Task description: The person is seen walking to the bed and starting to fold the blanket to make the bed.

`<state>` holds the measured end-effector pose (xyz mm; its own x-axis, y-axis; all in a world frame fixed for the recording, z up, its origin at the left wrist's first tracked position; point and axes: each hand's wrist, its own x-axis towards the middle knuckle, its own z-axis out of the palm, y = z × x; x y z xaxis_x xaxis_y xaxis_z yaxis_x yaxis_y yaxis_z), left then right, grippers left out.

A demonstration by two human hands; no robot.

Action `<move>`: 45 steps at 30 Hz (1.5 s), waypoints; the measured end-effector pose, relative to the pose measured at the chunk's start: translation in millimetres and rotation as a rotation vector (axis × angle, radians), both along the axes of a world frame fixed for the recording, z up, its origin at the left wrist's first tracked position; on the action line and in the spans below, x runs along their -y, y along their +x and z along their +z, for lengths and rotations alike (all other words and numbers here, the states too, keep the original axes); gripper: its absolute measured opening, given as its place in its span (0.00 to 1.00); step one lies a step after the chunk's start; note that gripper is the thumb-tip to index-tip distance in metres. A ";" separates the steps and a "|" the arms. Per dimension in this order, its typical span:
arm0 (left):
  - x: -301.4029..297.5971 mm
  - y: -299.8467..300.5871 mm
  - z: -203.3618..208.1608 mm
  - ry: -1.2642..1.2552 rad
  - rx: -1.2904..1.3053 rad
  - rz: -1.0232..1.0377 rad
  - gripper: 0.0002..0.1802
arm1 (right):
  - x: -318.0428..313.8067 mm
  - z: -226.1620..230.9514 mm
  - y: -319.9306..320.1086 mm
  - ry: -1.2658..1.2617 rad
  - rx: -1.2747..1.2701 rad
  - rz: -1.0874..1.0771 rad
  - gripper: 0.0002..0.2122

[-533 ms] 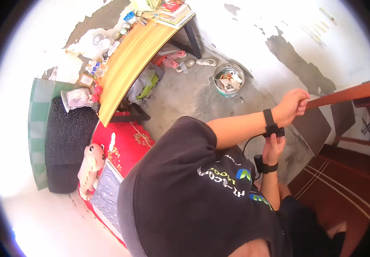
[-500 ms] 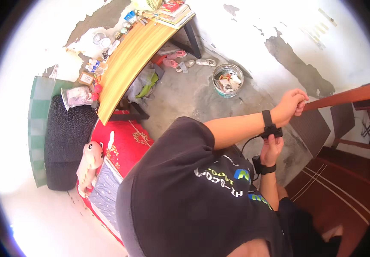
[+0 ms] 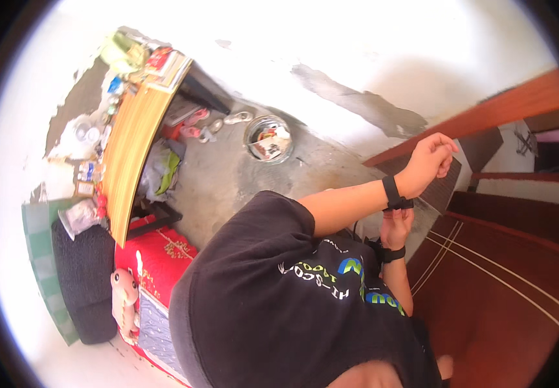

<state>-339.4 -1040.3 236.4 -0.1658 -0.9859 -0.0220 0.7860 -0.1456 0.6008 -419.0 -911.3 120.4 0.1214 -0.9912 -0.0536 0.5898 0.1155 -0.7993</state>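
My left arm reaches across to the right, with my left hand [image 3: 427,165] raised, empty, its fingers loosely bent and somewhat apart. Round that wrist runs a black wrist strap [image 3: 393,193], with a small black box on its underside. Just below it is my right hand [image 3: 396,227], thumb and fingertips closed up against the box and strap; the exact grip is partly hidden. A second black strap [image 3: 393,254] circles my right wrist. My black T-shirt [image 3: 260,291] with printed lettering covers much of the lower middle.
A wooden desk [image 3: 138,129] with books and small bottles stands at left. A round bin [image 3: 268,139] holding rubbish sits on the concrete floor, near several shoes [image 3: 195,124]. A pink plush toy [image 3: 124,301] lies on red bedding [image 3: 163,258]. To the right are dark-red wooden furniture [image 3: 486,278] and a rail [image 3: 486,116].
The view has turned right, so the desk and bin sit further left and lower. My left fingers have loosened from a tighter curl; my right hand stays at the left wrist.
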 end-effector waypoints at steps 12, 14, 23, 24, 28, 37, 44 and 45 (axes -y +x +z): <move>123.5 -278.2 5.4 0.079 -0.464 -0.452 0.04 | 125.1 -20.3 -240.8 -0.135 0.098 -0.190 0.22; 146.4 -325.0 13.7 0.132 -0.395 -0.496 0.04 | 147.6 -9.9 -282.9 -0.143 0.124 -0.205 0.22; 271.6 -474.2 30.8 0.014 0.006 -0.489 0.07 | 279.3 14.1 -420.8 -0.083 0.279 -0.110 0.22; 292.8 -480.8 28.9 -0.032 0.111 -0.456 0.07 | 299.4 7.4 -430.7 -0.041 0.285 -0.052 0.21; 374.6 -497.4 29.0 0.002 -0.084 -0.444 0.09 | 389.2 2.4 -459.6 -0.075 0.397 0.100 0.19; 606.9 -464.9 -13.2 -0.179 0.400 -0.163 0.07 | 622.5 31.6 -462.6 0.132 -0.169 0.140 0.19; 765.9 -400.4 -133.8 -0.613 1.824 0.025 0.09 | 783.1 38.1 -429.6 -0.313 -0.934 0.041 0.08; 782.6 -386.1 -156.6 -0.642 1.867 0.065 0.09 | 811.6 54.4 -403.7 -0.416 -1.001 0.145 0.09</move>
